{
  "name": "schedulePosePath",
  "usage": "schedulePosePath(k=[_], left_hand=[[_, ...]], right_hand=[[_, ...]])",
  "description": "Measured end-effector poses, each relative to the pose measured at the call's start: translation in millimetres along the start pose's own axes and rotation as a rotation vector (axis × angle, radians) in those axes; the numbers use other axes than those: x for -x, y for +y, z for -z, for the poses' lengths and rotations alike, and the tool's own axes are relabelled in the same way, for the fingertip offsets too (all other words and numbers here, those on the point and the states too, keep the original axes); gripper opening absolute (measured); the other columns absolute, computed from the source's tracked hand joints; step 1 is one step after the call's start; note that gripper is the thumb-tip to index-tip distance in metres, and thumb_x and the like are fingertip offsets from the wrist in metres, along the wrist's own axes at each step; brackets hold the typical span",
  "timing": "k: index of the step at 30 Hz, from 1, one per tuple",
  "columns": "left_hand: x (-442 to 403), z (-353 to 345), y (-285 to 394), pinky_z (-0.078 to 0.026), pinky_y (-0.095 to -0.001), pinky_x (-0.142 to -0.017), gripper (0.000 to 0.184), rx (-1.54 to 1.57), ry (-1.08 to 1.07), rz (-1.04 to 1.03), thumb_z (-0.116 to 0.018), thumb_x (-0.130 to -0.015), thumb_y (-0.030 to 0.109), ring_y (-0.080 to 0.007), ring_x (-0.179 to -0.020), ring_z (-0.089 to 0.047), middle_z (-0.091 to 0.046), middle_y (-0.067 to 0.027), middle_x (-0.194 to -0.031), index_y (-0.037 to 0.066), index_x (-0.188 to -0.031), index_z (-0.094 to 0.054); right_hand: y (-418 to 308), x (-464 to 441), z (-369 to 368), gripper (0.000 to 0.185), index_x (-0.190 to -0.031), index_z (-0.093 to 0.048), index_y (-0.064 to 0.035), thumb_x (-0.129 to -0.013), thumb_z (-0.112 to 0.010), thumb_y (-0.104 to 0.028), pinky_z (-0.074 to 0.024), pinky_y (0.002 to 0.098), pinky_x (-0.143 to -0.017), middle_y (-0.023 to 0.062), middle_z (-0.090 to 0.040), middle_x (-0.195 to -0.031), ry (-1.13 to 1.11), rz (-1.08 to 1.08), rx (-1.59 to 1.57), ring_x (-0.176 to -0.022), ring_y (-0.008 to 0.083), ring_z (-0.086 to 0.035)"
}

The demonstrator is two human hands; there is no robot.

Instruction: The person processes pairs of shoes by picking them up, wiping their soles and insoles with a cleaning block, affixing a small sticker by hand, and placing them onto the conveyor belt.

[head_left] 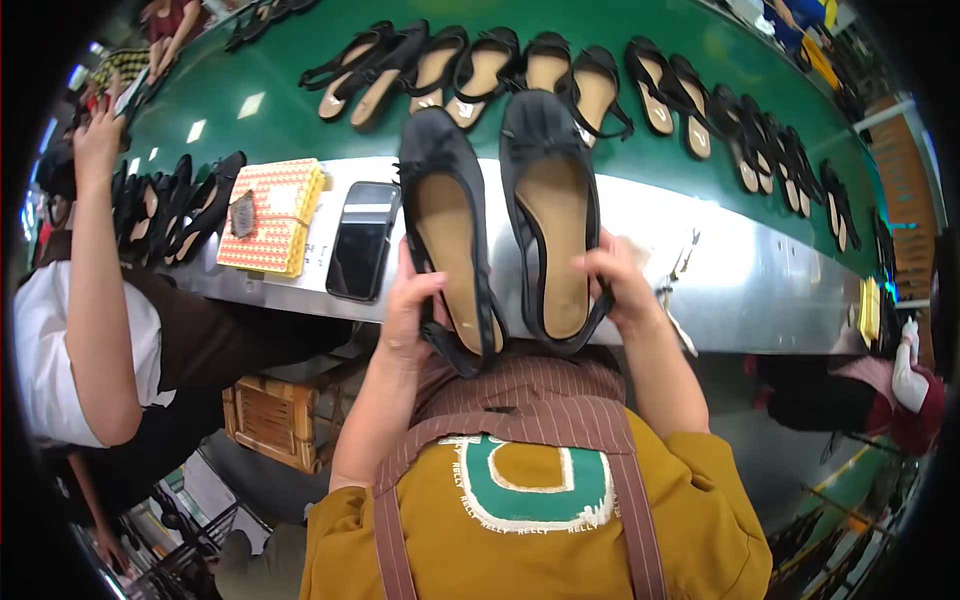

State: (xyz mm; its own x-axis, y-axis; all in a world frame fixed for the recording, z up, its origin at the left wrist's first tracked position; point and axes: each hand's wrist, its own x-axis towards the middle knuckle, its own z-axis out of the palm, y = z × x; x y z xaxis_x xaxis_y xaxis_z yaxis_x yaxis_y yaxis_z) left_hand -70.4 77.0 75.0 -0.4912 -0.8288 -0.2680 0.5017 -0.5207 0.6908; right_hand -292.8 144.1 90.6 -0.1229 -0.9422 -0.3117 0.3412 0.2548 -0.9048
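A green-topped workbench (pixel 275 135) with a metal edge (pixel 760 300) carries black slingback flats (pixel 485 75) as a person (pixel 700 500) in a pinstriped brown apron (pixel 520 425) holds a left-side shoe (pixel 452 240) and right-side shoe (pixel 553 240) over that edge, left hand (pixel 405 312) and right hand (pixel 627 288) each with fingers clamped on a rear half, near a smartphone (pixel 362 240).

Two hands (pixel 405 312) are holding two black shoes (pixel 448 230). One phone (pixel 362 242) and one patterned packet (pixel 265 228) are lying nearby, and more than ten other shoes (pixel 653 80) are resting beyond, crowding too closely for exact counting.
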Motion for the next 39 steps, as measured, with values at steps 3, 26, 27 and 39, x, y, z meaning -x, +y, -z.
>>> schedulePosePath(k=[3,26,27,39], left_hand=[[-9.6,12.8,-15.7,-0.049,-0.0314,-0.088,0.051,-0.111,-0.075,0.037,-0.067,-0.081,0.001,-0.0184,-0.101,-0.061,-0.061,-0.0073,-0.11,0.004,-0.126,-0.044],[-8.8,0.0,23.6,-0.037,-0.0461,-0.104,0.051,0.141,-0.47,0.056,-0.029,-0.102,0.036,-0.0307,-0.124,-0.047,-0.045,-0.0157,-0.138,0.012,-0.146,-0.025],[-9.4,-4.5,25.1,-0.039,-0.0447,-0.103,0.051,0.2,-0.504,0.052,-0.031,-0.101,0.039,-0.0271,-0.123,-0.049,-0.046,-0.0126,-0.137,0.013,-0.145,-0.027],[-12.0,-4.4,22.9,-0.05,-0.032,-0.091,0.066,0.356,-0.533,-0.179,-0.049,-0.087,0.062,-0.0167,-0.105,-0.06,-0.061,-0.0066,-0.12,0.012,-0.131,-0.051]], right_hand=[[16.4,0.4,-9.2,0.058,-0.121,-0.05,0.0042,-0.065,-0.063,-0.005,-0.0444,0.0189,-0.054,0.0062,-0.065,-0.087,-0.037,-0.015,-0.102,-0.069,0.0069,-0.057],[13.4,-12.7,14.3,0.06,-0.141,-0.032,-0.0029,-0.099,-0.036,-0.045,-0.0408,0.0509,-0.101,0.0181,-0.045,-0.136,-0.257,0.017,-0.588,-0.123,0.0391,-0.045],[19.1,-20.2,21.5,0.055,-0.139,-0.036,-0.0048,-0.099,-0.037,-0.043,-0.0415,0.0465,-0.101,0.0159,-0.047,-0.136,-0.189,-0.057,-0.672,-0.121,0.0328,-0.049],[24.4,-37.8,-27.3,0.055,-0.143,-0.029,-0.0112,-0.1,-0.035,-0.045,-0.0396,0.0402,-0.101,0.0124,-0.046,-0.134,-0.512,0.19,-0.255,-0.117,0.0256,-0.05]])
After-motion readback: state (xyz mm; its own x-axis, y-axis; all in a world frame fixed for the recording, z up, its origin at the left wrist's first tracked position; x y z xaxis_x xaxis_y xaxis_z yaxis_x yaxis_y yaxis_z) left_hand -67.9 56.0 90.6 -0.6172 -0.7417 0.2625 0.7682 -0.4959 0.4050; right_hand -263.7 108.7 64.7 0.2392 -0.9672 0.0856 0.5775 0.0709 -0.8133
